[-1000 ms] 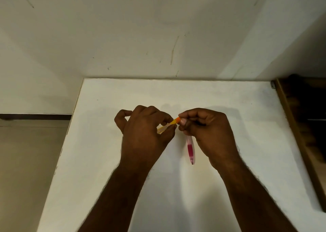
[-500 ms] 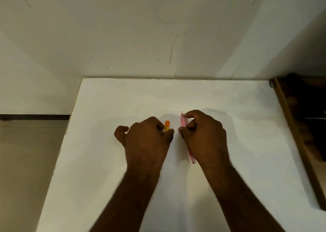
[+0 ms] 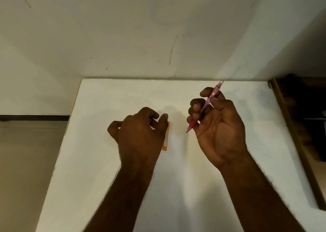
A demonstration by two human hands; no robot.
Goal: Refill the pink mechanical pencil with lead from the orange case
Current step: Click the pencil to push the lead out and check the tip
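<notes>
right hand (image 3: pixel 217 126) grips the pink pencil (image 3: pixel 204 106) aloft; left hand (image 3: pixel 141 131), loosely curled, rests beside the orange case (image 3: pixel 166 140) on the table (image 3: pixel 105 161)

White table (image 3: pixel 109 161) stands against a scuffed white wall (image 3: pixel 141 38). Dark wooden furniture (image 3: pixel 303 126), possibly shelving, adjoins its right edge. Beige floor (image 3: pixel 26 161) lies left.
</notes>
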